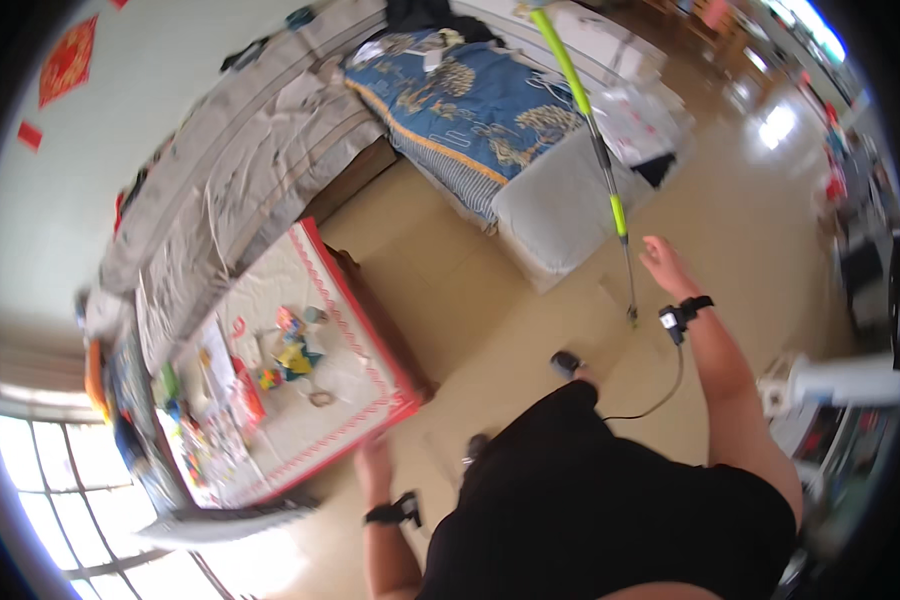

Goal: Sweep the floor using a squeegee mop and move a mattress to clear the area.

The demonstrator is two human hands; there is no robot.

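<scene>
My right hand (669, 267) is raised over the floor with its fingers loosely bent and nothing seen in them. Just left of it, a green, grey and black telescopic pole (602, 154) stands tilted, apart from the fingers. A small fitting (631, 315) forms the pole's lower end; its contact with the floor is unclear. My left hand (375, 461) is blurred beside the near edge of a low table (345, 409) with a red-bordered cover. No object shows in that hand, though its fingers are hard to make out. Both wrists wear black straps with small devices.
Toys (295, 360), papers and a red packet (249, 401) lie on the table. Behind it runs a sofa (262, 172) with a grey cover. A blue patterned quilt (472, 97) covers another section, beside a grey ottoman (570, 202). Shelving (844, 442) stands at right; a cable hangs from my right wrist.
</scene>
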